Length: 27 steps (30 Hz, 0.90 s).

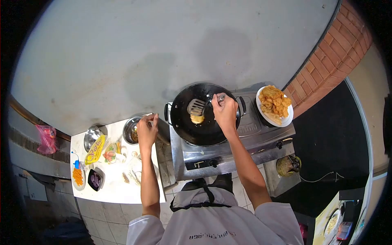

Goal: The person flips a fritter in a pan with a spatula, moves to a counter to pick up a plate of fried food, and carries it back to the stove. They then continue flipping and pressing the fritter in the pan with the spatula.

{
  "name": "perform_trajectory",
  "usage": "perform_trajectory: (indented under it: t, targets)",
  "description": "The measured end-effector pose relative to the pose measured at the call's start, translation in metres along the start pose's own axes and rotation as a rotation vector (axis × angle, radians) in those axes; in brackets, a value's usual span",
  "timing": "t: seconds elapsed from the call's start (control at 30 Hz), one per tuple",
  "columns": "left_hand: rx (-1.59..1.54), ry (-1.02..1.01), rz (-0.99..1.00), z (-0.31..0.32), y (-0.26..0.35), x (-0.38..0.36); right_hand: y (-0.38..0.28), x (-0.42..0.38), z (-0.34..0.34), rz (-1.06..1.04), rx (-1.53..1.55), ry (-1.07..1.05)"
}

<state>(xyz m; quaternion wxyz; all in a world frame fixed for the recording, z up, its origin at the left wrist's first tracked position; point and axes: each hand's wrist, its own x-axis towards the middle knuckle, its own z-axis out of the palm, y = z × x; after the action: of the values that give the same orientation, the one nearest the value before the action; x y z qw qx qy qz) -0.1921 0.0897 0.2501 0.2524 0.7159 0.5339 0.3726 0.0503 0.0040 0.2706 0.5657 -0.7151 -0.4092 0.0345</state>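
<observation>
A black wok [192, 136] sits on the steel gas stove [220, 157]. Over its right part, my right hand [225, 112] is wrapped round the handle of a slotted spatula [197, 107], whose head lies inside the wok. A small yellowish piece of food [197, 119] is at the lower edge of the spatula head. My left hand [147, 128] is raised left of the wok, beside a metal bowl [130, 131] with brownish contents. Its fingers are pinched together; whatever may be between them is too small to make out.
A white plate [290, 116] of fried food stands on the stove's right side. On the white table [110, 192] are another metal bowl [92, 139], a yellow packet [96, 150], a black bowl [96, 179] and an orange-filled plate [83, 187]. A wall rises behind the stove.
</observation>
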Motion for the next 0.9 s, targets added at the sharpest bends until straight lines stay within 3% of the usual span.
perform_trajectory:
  t: [0.47,0.67,0.9]
  targets:
    - [-0.082,-0.018,0.088,-0.019,-0.01,-0.019,0.019,-0.011,-0.063,-0.093,-0.227,-0.036]
    - [-0.028,-0.087,0.097,-0.002,0.009,-0.015,0.014,-0.013,-0.056,-0.182,-0.253,-0.1]
    - [0.003,-0.1,0.162,0.017,-0.007,-0.008,0.03,-0.018,-0.047,-0.131,-0.254,-0.12]
